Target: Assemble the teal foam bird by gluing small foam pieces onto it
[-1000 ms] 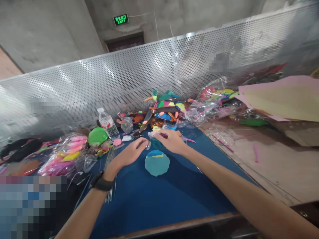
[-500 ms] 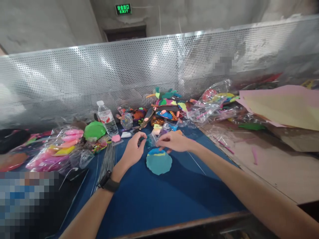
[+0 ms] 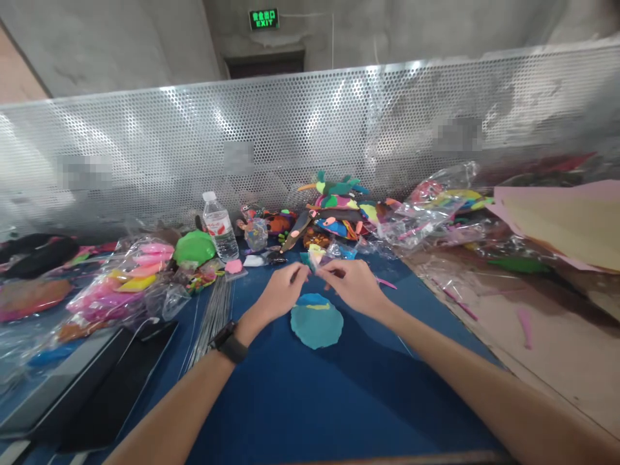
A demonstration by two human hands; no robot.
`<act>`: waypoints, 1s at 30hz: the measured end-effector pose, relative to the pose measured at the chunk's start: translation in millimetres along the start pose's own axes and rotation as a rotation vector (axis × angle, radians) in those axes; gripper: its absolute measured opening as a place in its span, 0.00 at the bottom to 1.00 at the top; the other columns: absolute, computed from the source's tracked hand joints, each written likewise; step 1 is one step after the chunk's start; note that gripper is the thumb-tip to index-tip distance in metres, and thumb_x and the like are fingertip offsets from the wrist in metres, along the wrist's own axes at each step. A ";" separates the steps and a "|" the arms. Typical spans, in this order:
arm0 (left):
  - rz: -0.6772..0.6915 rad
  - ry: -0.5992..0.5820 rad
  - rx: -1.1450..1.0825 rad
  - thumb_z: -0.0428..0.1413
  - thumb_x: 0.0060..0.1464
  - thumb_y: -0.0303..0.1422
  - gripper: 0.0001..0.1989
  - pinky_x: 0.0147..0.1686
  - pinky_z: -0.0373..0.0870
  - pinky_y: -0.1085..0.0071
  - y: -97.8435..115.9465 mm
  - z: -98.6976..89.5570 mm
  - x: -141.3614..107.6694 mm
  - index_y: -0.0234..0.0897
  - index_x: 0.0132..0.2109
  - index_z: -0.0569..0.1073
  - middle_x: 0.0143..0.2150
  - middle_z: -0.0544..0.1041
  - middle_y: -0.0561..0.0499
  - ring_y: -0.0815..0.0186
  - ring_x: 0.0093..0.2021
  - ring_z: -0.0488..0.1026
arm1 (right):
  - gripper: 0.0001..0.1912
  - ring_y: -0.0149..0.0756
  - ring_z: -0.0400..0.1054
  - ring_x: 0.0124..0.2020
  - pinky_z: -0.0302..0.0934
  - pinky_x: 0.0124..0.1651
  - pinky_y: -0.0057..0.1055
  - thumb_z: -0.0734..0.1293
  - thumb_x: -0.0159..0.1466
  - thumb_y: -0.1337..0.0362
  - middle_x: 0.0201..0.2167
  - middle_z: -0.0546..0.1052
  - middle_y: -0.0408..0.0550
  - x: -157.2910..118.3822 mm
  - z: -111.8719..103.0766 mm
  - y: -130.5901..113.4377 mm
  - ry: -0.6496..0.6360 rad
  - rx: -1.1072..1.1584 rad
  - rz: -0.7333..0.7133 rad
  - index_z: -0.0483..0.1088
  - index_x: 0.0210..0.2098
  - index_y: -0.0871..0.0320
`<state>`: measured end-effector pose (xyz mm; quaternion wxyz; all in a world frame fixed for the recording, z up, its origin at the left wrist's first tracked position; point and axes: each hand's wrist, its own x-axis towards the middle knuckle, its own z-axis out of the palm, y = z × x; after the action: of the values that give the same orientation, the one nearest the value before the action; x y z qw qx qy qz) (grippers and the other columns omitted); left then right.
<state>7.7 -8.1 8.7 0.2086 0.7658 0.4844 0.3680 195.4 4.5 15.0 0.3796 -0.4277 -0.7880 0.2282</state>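
Observation:
My left hand (image 3: 281, 289), with a dark watch on its wrist, is closed in a pinch at the far side of a flat teal clay disc (image 3: 317, 327). Opposite it, fingertips almost meeting, my right hand (image 3: 357, 287) pinches too. A small clear plastic bag (image 3: 316, 256) with something teal at its side shows between and just beyond the fingertips; both hands seem to grip it, though the fingers hide its lower part. The disc lies flat on the blue table mat (image 3: 290, 400), a blue patch and thin yellow strip along its far edge.
Coloured clay animals (image 3: 334, 203) are piled behind my hands. A water bottle (image 3: 220, 226), green clay lump (image 3: 194, 248) and bagged clay (image 3: 130, 278) stand left, near thin wires (image 3: 213, 316) and a dark flat case (image 3: 121, 381). Paper sheets (image 3: 562, 219) lie right; a perforated metal screen (image 3: 290, 129) runs behind.
My hands have drawn closer together, and the right fingers have lifted away from the disc's far edge toward the bag. The whole view has shifted, moving the scene rightward.

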 end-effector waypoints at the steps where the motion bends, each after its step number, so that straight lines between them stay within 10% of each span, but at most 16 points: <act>1: -0.025 -0.036 -0.057 0.40 0.65 0.42 0.20 0.39 0.67 0.68 0.8 1.7 -3.6 0.36 0.39 0.73 0.37 0.77 0.48 0.63 0.38 0.73 | 0.11 0.34 0.73 0.24 0.62 0.29 0.28 0.64 0.64 0.60 0.22 0.79 0.44 -2.4 0.8 -1.9 -0.007 0.002 0.008 0.77 0.31 0.56; 12: 0.094 -0.010 -0.038 0.49 0.62 0.40 0.15 0.39 0.69 0.69 14.3 6.0 -14.0 0.36 0.42 0.75 0.40 0.78 0.47 0.64 0.39 0.74 | 0.05 0.41 0.72 0.47 0.64 0.44 0.34 0.66 0.61 0.65 0.44 0.79 0.45 -9.0 4.2 3.2 0.045 -0.046 -0.141 0.74 0.29 0.54; 30: 0.180 0.051 0.089 0.45 0.63 0.32 0.14 0.34 0.62 0.72 -1.5 13.6 -10.0 0.35 0.34 0.72 0.33 0.75 0.50 0.67 0.33 0.70 | 0.08 0.37 0.75 0.40 0.68 0.38 0.28 0.63 0.64 0.63 0.38 0.80 0.45 -11.5 7.9 1.4 -0.032 0.072 -0.071 0.73 0.39 0.55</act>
<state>14.6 -15.8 -4.6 0.1279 0.8050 0.4347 0.3829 193.9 -4.8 4.6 0.3900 -0.3820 -0.7998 0.2496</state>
